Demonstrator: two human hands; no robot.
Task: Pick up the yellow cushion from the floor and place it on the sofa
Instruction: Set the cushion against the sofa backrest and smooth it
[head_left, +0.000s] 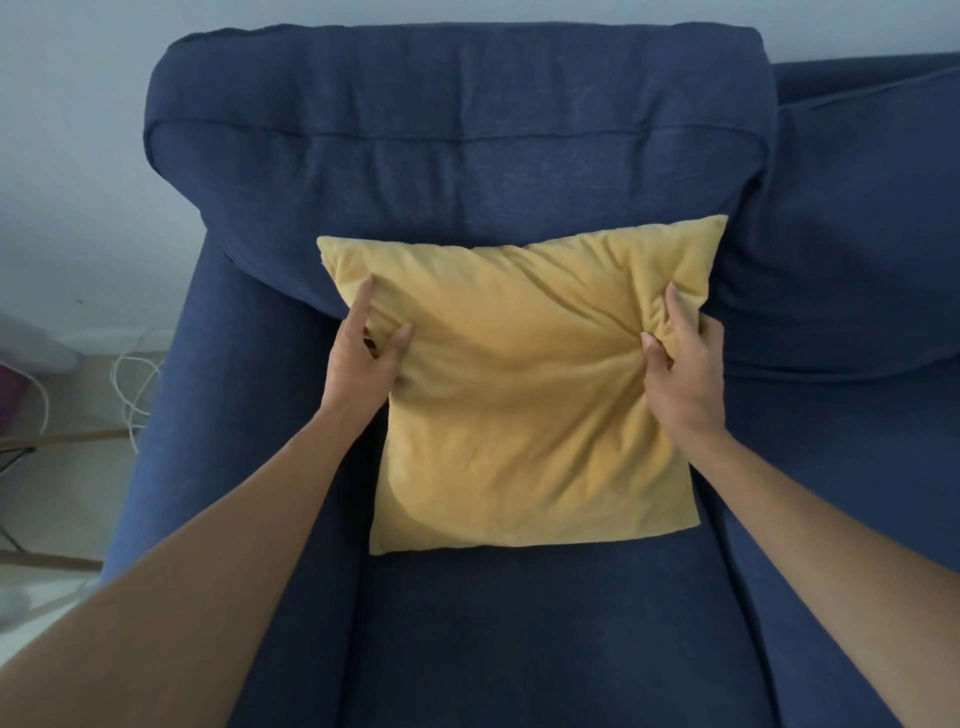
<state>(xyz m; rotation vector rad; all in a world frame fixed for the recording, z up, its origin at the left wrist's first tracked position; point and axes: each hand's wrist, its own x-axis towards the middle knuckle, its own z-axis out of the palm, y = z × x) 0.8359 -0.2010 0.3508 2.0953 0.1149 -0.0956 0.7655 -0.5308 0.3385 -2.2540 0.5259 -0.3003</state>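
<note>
Two bare arms reach in from the bottom corners of the frame. The left hand (366, 364) pinches the left edge of the cushion (524, 410), and the right hand (685, 374) grips its right edge, bunching the cloth. The yellow cushion sits in the middle of the frame on the blue sofa (457, 145), leaning on the sofa's back. White cords (136, 387) lie on the floor (62, 499) at the left.

Dim, cool, even indoor light, soft shadow on the sofa (519, 623) seat below the yellow cushion (524, 405), no glare, wide-angle bending and slight blur at edges
</note>
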